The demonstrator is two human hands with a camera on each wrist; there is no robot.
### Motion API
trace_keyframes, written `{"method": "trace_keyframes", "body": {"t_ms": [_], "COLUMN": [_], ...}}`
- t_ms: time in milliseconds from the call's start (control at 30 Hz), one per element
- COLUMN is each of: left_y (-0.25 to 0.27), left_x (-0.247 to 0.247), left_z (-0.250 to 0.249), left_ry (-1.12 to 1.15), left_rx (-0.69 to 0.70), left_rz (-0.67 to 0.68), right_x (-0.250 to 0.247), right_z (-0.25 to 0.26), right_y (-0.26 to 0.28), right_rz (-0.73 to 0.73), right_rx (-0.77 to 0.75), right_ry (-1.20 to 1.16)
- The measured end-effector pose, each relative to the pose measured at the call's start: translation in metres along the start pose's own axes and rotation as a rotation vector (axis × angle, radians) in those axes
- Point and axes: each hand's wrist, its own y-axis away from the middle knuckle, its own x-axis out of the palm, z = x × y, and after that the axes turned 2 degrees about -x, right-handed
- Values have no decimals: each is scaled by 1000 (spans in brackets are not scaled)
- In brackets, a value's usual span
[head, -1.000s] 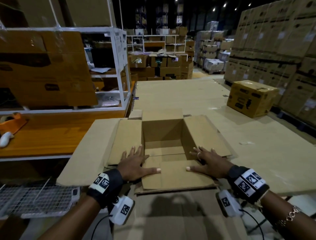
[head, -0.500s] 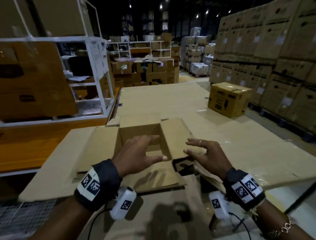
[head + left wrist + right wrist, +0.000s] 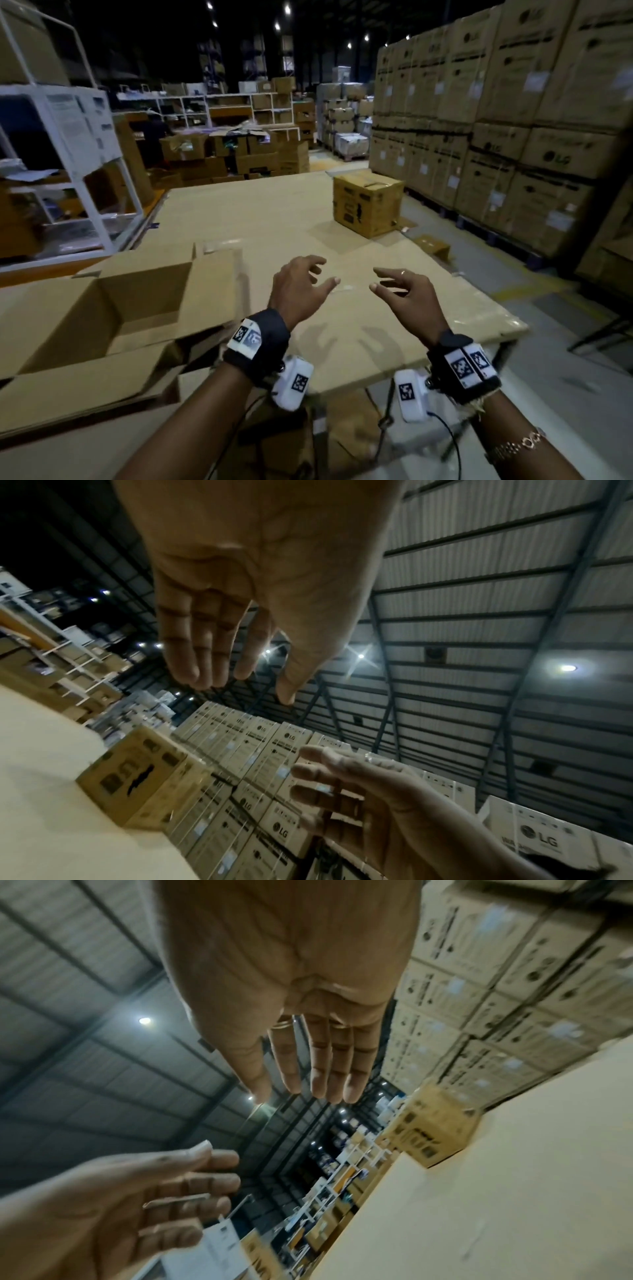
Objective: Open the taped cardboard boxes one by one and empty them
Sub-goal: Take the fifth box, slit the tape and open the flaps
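Both hands hang empty above the near part of the table [image 3: 342, 212], which is covered in flat cardboard sheets. The left hand [image 3: 298, 286] and the right hand [image 3: 406, 294] face each other with fingers spread and loosely bent, gripping nothing and touching nothing.

An opened cardboard box [image 3: 137, 308] sits at the table's near left corner with its flaps folded out, and what shows of its inside looks bare. The likely next one is the closed printed cardboard box [image 3: 368, 204], standing upright well apart from the hands near the table's far right edge, in front of the stacked cartons [image 3: 496, 130] off to the right. Its top flaps are down, with what looks like tape along the seam (too far away to be sure).

The box should handle as a stiff shell, firm at the corners and edges but liable to dent in the middle of a wall. Its weight cannot be read from here, so it is safer to assume it is full. The sensible hold is one hand flat on each of two opposite side walls, low and near the corners, sliding it toward the near edge over the cardboard sheets, which should let it glide. The top flaps are a poor handle while taped.
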Motion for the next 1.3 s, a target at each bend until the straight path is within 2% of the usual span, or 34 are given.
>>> {"method": "trace_keyframes", "body": {"t_ms": [233, 367, 567, 867, 1067, 1300], "left_y": [-42, -78, -153, -275, -353, -457], "left_x": [93, 135, 184, 232, 255, 301], "left_z": [-25, -28, -29, -24, -25, -15], "left_ry": [166, 203, 304, 401, 280, 206], "left_rx": [-104, -139, -201, -259, -318, -419], "left_rz": [14, 44, 17, -34, -60, -47], "right_x": [-73, -89, -107, -151, -132, -112], "right_z": [-65, -106, -157, -186, -230, -315], "right_y": [-31, -61, -126, -287, -400, -504], "right_rz": [-53, -58, -9, -21, 107, 193], "right_rx": [77, 129, 179, 163, 136, 174], "right_ry": [-51, -84, -54, -59, -1, -14]}}
